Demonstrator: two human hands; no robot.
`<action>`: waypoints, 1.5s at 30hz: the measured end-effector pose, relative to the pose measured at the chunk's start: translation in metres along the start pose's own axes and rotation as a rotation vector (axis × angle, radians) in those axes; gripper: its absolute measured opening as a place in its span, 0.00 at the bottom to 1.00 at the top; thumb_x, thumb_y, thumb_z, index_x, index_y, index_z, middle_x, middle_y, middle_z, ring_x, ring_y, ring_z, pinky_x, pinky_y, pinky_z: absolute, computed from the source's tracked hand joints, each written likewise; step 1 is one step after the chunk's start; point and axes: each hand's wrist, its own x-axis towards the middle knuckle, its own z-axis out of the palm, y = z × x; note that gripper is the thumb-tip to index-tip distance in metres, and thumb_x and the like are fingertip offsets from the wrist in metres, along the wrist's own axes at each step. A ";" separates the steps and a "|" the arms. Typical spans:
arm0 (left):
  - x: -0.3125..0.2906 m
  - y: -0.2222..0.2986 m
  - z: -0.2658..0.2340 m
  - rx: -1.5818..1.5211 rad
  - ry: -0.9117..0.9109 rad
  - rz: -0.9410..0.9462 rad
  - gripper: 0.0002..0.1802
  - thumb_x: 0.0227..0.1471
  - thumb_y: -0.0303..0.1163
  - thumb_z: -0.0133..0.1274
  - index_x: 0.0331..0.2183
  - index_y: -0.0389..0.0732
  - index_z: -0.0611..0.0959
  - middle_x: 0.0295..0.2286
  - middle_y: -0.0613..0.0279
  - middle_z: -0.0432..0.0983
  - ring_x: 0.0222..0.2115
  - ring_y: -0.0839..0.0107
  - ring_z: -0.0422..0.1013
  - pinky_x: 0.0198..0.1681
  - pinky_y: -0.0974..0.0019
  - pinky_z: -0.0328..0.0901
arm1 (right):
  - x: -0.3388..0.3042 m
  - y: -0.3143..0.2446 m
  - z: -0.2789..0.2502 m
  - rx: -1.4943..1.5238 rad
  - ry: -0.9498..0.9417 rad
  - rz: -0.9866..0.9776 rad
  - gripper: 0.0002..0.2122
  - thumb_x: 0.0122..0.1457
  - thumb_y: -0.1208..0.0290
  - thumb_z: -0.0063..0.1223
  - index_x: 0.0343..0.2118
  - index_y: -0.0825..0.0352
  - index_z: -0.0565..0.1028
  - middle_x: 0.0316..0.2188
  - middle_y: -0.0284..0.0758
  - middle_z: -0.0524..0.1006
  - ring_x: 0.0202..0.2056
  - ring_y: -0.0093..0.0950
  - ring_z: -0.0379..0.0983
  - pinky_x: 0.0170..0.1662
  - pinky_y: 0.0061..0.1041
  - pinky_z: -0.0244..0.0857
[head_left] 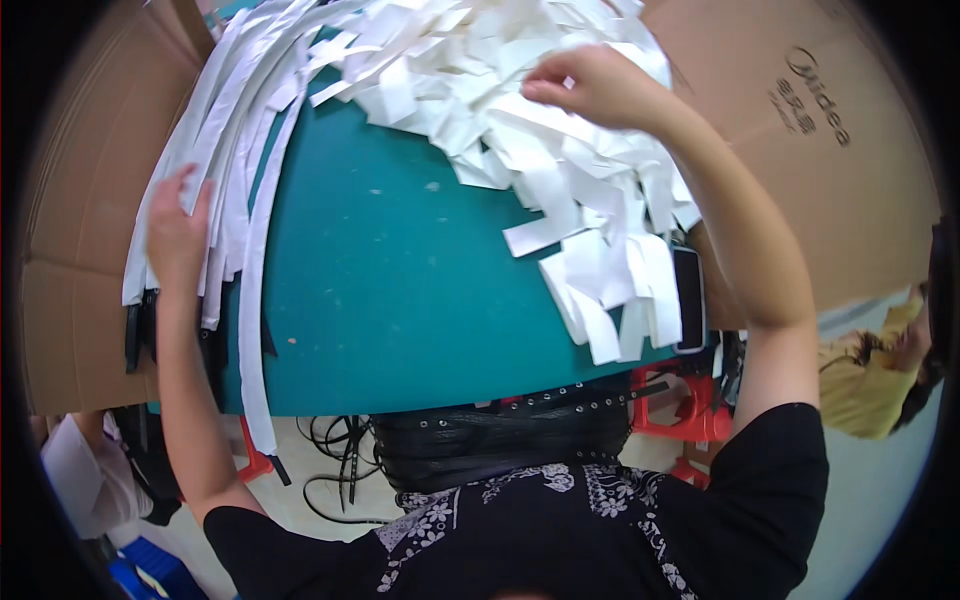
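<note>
My left hand (178, 238) is at the left side of the table, over a row of long white-wrapped straps (262, 240). Its thumb and fingers are spread apart. Black ends poke out of several of these straps, and one strap hangs past the front edge. Over the heap of short white strips (440, 95) at the back, my right hand (610, 88) is closed, thumb against curled fingers. Whatever may be between its fingertips blends into the white heap behind.
A green tabletop (390, 270) lies between straps and heap. A phone (688, 300) sits at its right edge. Cardboard (800, 190) stands on both sides. Black straps with eyelets (500, 440) lie across my lap, with red stools (690, 405) below. Another person (870, 385) is at the right.
</note>
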 end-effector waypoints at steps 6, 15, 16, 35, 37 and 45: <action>-0.068 0.190 0.048 -0.949 -0.604 -0.049 0.12 0.47 0.34 0.51 0.32 0.36 0.79 0.22 0.65 0.74 0.20 0.79 0.67 0.23 0.74 0.62 | -0.169 0.014 -0.001 0.325 0.266 0.402 0.11 0.53 0.66 0.49 0.27 0.71 0.75 0.17 0.29 0.72 0.20 0.17 0.64 0.25 0.18 0.58; -0.062 0.304 0.090 -1.685 -1.078 -0.855 0.14 0.45 0.38 0.55 0.19 0.44 0.68 0.13 0.75 0.54 0.13 0.83 0.49 0.14 0.78 0.46 | -0.246 -0.043 0.071 0.778 0.444 0.627 0.10 0.52 0.67 0.51 0.30 0.71 0.76 0.19 0.29 0.73 0.22 0.15 0.67 0.26 0.14 0.60; -0.062 0.304 0.084 -1.681 -1.087 -0.846 0.14 0.45 0.38 0.55 0.19 0.44 0.68 0.13 0.75 0.54 0.13 0.83 0.49 0.14 0.78 0.46 | -0.247 -0.036 0.079 0.771 0.455 0.583 0.12 0.53 0.66 0.50 0.33 0.70 0.75 0.20 0.30 0.74 0.23 0.16 0.68 0.26 0.14 0.61; 0.049 0.206 0.132 -1.561 -0.602 -0.792 0.09 0.48 0.27 0.41 0.25 0.33 0.74 0.20 0.56 0.70 0.21 0.66 0.68 0.26 0.66 0.66 | -0.312 -0.105 0.123 1.020 -0.329 0.366 0.09 0.51 0.66 0.50 0.27 0.67 0.72 0.19 0.35 0.74 0.22 0.30 0.72 0.27 0.25 0.64; 0.102 0.146 0.144 -1.464 -0.623 -0.789 0.12 0.51 0.31 0.39 0.28 0.34 0.74 0.23 0.54 0.70 0.24 0.63 0.69 0.29 0.59 0.66 | -0.331 -0.098 0.130 1.033 -0.368 0.521 0.09 0.52 0.66 0.50 0.27 0.68 0.73 0.18 0.33 0.74 0.21 0.25 0.71 0.26 0.23 0.63; 0.146 -0.017 0.140 -0.046 -0.084 -0.701 0.41 0.44 0.59 0.45 0.44 0.28 0.69 0.40 0.47 0.70 0.36 0.59 0.70 0.45 0.65 0.61 | -0.273 -0.113 0.150 1.481 -0.190 0.821 0.11 0.55 0.66 0.48 0.23 0.70 0.71 0.14 0.28 0.69 0.15 0.15 0.62 0.20 0.13 0.57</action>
